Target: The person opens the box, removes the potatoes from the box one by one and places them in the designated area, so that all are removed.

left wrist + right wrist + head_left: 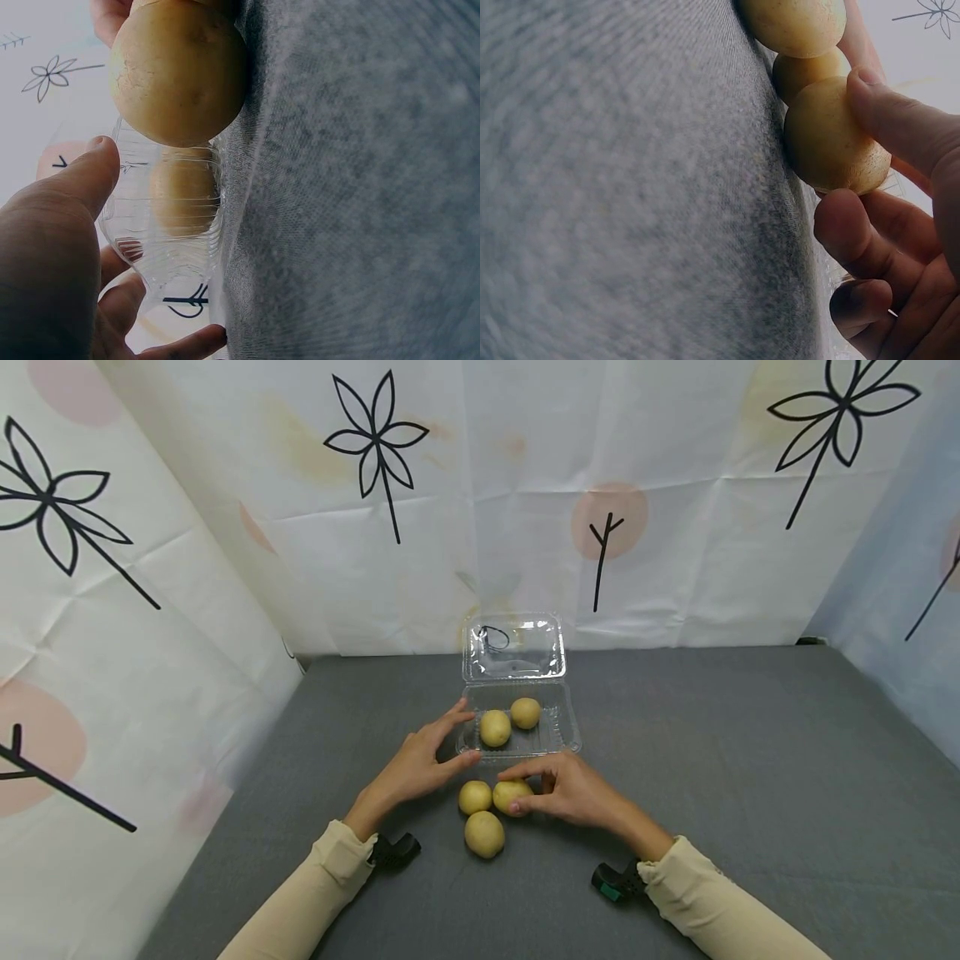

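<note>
My right hand [577,789] pinches a round yellow potato [832,139] between thumb and fingers, low over the grey cloth. Beside that one, touching or nearly so, lie a smaller potato [475,797] and, closer to me, a larger potato [484,835]. Ahead is a clear plastic clamshell box [555,724] with its lid [528,647] raised at the back. Inside its base sit two potatoes, one left [495,729] and one further back [526,712]. My left hand [416,764] is at the box's left side, fingers extended and thumb by the near corner.
A grey cloth [712,760] covers the table. White fabric walls [510,460] with printed leaves and twigs stand behind and at both sides; the box lid is close to the back wall. Each wrist wears a black camera strap [393,852].
</note>
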A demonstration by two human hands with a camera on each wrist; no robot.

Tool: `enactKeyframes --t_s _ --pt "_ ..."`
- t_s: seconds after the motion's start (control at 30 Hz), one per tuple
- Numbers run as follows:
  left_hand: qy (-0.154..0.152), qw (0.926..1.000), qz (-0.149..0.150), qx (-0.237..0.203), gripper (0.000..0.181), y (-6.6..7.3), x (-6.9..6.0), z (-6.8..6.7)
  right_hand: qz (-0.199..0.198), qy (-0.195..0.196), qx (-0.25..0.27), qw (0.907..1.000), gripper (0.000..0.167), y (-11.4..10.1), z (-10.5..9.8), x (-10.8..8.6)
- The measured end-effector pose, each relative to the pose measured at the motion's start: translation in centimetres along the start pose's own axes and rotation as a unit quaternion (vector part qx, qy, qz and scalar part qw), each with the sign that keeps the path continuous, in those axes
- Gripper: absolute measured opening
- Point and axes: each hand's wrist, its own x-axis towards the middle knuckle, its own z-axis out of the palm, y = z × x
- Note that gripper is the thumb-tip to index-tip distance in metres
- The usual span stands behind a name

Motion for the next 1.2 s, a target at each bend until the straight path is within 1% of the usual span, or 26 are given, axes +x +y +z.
enactKeyframes --t_s 0.1,0.37,0.6,0.77,1.0,1.2 --pt "0.0 1.0 0.0 -0.001 0.07 -0.01 0.01 0.02 -0.004 0.0 0.005 1.0 0.041 0.11 0.07 0.0" --pt "-0.001 1.0 -0.001 -0.002 0.071 0.04 -0.04 0.06 0.0 -0.002 0.015 0.9999 0.041 0.06 0.19 -0.01" --pt "0.0 1.0 -0.003 -0.001 0.071 -0.02 -0.05 0.1 0.004 -0.005 0.01 0.9999 0.042 0.01 0.26 0.01" --pt "0.0 1.0 -0.003 0.0 0.071 -0.02 -0.06 0.09 0.006 -0.003 0.015 0.9999 0.043 0.17 0.35 0.03" --pt "-0.003 1.0 -0.004 0.001 0.071 0.02 -0.08 -0.03 -0.002 -0.001 0.017 0.9998 0.042 0.17 0.35 0.03" --pt "-0.004 1.0 -0.003 0.0 0.07 0.05 -0.08 -0.09 0.004 -0.003 0.012 0.9999 0.044 0.01 0.29 0.02"
